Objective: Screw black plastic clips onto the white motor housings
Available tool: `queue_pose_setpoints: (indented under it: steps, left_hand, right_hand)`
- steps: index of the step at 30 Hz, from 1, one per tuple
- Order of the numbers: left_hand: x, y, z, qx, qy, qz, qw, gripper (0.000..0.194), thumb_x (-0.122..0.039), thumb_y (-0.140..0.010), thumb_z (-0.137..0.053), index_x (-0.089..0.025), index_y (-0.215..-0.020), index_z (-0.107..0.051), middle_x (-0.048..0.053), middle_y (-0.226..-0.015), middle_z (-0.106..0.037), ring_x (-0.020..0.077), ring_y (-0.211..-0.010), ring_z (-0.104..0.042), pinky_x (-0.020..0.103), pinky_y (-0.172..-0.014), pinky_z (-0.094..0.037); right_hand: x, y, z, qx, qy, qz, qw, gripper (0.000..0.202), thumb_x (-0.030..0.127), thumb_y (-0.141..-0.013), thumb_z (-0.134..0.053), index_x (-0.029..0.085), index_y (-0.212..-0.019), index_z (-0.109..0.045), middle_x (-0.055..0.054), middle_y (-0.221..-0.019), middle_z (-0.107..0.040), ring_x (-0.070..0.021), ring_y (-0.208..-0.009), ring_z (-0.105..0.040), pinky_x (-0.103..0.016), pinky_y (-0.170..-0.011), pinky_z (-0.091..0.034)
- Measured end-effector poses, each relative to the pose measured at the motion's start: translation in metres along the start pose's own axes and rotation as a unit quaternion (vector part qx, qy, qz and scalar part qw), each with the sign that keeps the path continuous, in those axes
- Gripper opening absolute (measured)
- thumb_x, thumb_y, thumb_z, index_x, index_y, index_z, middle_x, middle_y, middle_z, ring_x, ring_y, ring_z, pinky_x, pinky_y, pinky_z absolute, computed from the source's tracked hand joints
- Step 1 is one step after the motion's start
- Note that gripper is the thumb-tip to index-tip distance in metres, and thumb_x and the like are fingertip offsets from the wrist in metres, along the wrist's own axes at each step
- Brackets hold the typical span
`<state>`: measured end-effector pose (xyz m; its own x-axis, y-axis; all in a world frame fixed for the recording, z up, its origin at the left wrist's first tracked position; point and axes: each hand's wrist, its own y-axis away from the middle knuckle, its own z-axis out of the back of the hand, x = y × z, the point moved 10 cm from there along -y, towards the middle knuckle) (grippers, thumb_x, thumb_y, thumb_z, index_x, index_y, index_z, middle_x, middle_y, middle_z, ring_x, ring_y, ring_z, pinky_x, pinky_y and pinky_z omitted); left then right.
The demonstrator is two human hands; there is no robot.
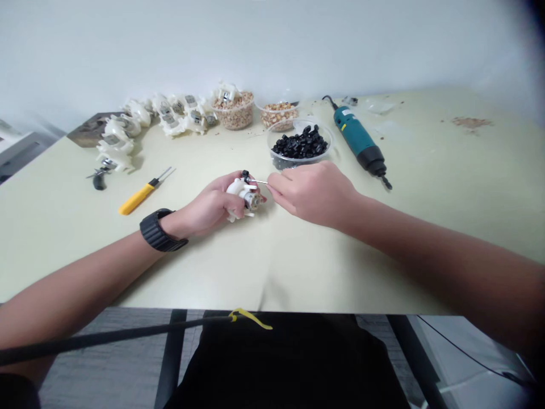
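Observation:
My left hand is wrapped round a white plastic part with a motor-like piece on its right side. A small black piece sits at the top of this part, by the fingertips. My right hand is closed on a tool whose thin metal shaft points left at the black piece; the fingers hide its handle. Behind my right hand, a clear bowl holds several small black pieces.
Several white parts line the back left. Two tubs of small brown bits stand at the back. A yellow-handled tool lies left, a green power tool right. A black cable with a yellow tie crosses the front.

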<state>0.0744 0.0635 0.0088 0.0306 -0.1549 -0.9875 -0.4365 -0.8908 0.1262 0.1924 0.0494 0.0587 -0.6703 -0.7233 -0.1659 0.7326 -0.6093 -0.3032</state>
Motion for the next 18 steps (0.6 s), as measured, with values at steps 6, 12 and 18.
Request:
queue_pose_setpoints:
  steps: [6,12,18]
  left_hand:
    - [0.002,0.006,0.003,-0.015,-0.054,-0.002,0.998,0.039,-0.007,-0.060,-0.072,-0.019,-0.095,-0.060,0.000,-0.082,-0.062,0.0134,-0.069,-0.053,0.029,-0.057,-0.039]
    - [0.001,0.007,0.007,-0.024,-0.110,-0.009,0.994,0.043,-0.012,-0.062,-0.072,-0.019,-0.103,-0.062,0.001,-0.085,-0.065,0.0137,-0.069,-0.054,0.028,-0.056,-0.041]
    - [-0.010,0.011,0.002,-0.031,-0.160,-0.022,0.986,0.039,-0.013,-0.065,-0.070,-0.019,-0.102,-0.058,-0.001,-0.079,-0.063,0.0125,-0.064,-0.052,0.027,-0.051,-0.039]
  right_hand:
    - [0.001,-0.003,0.000,-0.007,-0.054,-0.026,0.998,0.034,0.030,-0.111,-0.044,0.016,-0.095,-0.071,-0.004,-0.067,-0.055,-0.0150,-0.059,-0.033,-0.035,-0.061,-0.016]
    - [-0.011,-0.003,0.001,-0.049,-0.271,-0.054,0.960,0.035,0.027,-0.106,-0.053,0.019,-0.073,-0.054,0.003,-0.060,-0.040,-0.0112,-0.057,-0.030,-0.034,-0.061,-0.023]
    - [-0.018,-0.004,-0.018,0.024,-0.463,-0.135,0.876,0.044,0.025,-0.105,-0.056,0.020,-0.063,-0.043,0.006,-0.060,-0.032,-0.0093,-0.057,-0.030,-0.032,-0.059,-0.023]
